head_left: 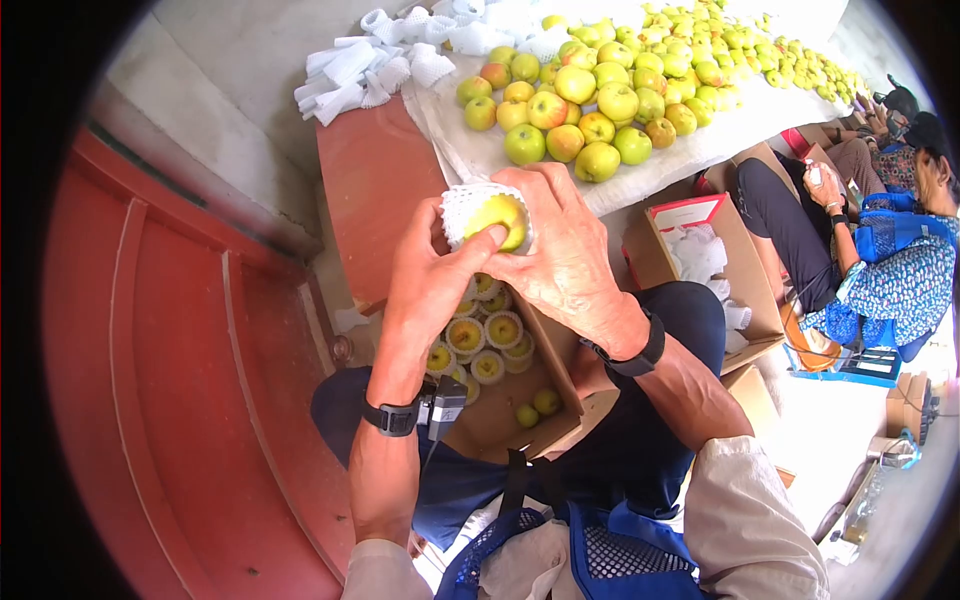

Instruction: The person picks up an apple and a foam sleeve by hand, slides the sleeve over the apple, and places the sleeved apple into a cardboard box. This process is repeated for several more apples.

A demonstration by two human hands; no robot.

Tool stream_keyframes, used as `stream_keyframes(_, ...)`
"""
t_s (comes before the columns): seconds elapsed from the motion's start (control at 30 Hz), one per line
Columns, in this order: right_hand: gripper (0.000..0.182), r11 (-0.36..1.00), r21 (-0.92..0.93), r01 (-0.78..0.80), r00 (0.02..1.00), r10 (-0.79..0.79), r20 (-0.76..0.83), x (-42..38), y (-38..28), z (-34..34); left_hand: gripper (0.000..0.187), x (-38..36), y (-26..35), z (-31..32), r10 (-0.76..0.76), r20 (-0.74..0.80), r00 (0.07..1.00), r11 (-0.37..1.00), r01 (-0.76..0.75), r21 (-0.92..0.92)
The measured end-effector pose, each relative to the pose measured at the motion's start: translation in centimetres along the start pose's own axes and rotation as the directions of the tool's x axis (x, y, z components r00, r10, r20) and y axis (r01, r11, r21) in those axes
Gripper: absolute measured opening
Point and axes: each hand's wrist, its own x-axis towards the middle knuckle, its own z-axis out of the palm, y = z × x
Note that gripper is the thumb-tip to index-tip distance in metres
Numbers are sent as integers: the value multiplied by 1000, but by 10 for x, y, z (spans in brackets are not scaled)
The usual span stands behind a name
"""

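Both hands hold a yellow-green apple (500,213) partly covered by a white foam net sleeve (460,208). My left hand (428,268) grips it from the left, its thumb pressed on the apple's bare face. Around the right side and top curl the fingers of my right hand (572,250). Below my hands an open cardboard box (545,350) stands between my legs. Several net-wrapped apples (487,367) sit in it, stem ends up, and two bare apples (537,407) lie in its near corner. The hands hide the box's far part.
A heap of loose apples (600,95) covers the white-sheeted table (440,130) ahead, beside a pile of foam sleeves (355,70). A red door (190,350) stands at left. An open carton (770,310) with white netting stands at right, near seated co-workers (895,260).
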Motion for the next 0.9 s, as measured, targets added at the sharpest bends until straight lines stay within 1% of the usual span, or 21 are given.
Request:
stream_keyframes(0.03,63,998,65,8,1000,-7,-17,1,1,-1,48,1,0,-2,3,0,1000,1000,-3,2)
stream_keyframes(0.07,63,998,66,10,1000,-9,-20,2,2,-1,48,1,2,-4,-59,-1,998,995,59,-78)
stream_keyframes(0.1,61,980,194,-48,999,51,-11,3,5,0,49,2,3,-6,-122,3,993,980,121,-157)
stream_keyframes(0.13,59,942,319,-104,994,108,6,3,7,0,49,2,3,-10,-120,-1,993,981,118,-154)
stream_keyframes(0.17,59,941,324,-100,995,104,4,2,10,0,50,3,2,-14,-142,10,990,968,141,-207)
stream_keyframes(0.2,55,903,400,-159,987,161,29,0,13,-1,52,3,3,-15,-165,22,986,952,165,-259)
stream_keyframes(0.23,51,855,471,-217,975,215,59,-1,15,-2,55,2,5,-15,-142,43,989,946,148,-288)
stream_keyframes(0.27,51,855,472,-215,975,214,57,-1,15,-1,55,1,7,-14,-140,43,989,947,147,-287)
stream_keyframes(0.33,45,711,645,-280,954,281,105,-2,15,-1,56,0,9,-12,-133,60,989,926,146,-347)
stream_keyframes(0.47,39,685,673,-277,955,274,114,-5,26,4,56,5,-5,-16,-102,115,988,949,132,-286)
stream_keyframes(0.53,38,760,612,-217,972,226,64,-6,26,4,55,4,-5,-15,-157,118,980,947,183,-264)
stream_keyframes(0.67,38,800,566,-200,978,199,65,-5,20,-4,55,6,-8,-15,-175,123,977,940,203,-275)
stream_keyframes(0.77,41,789,582,-197,979,191,72,-6,25,0,55,4,-8,-14,-167,124,978,937,197,-287)
stream_keyframes(0.83,49,811,543,-217,976,179,122,-6,26,-2,53,3,-6,-13,-157,84,984,926,177,-335)
stream_keyframes(0.87,49,810,544,-219,976,180,126,-6,25,-5,53,3,-5,-14,-160,81,984,925,179,-335)
stream_keyframes(0.9,57,866,462,-189,980,140,139,-5,24,-9,54,3,-5,-15,-173,89,981,925,193,-326)
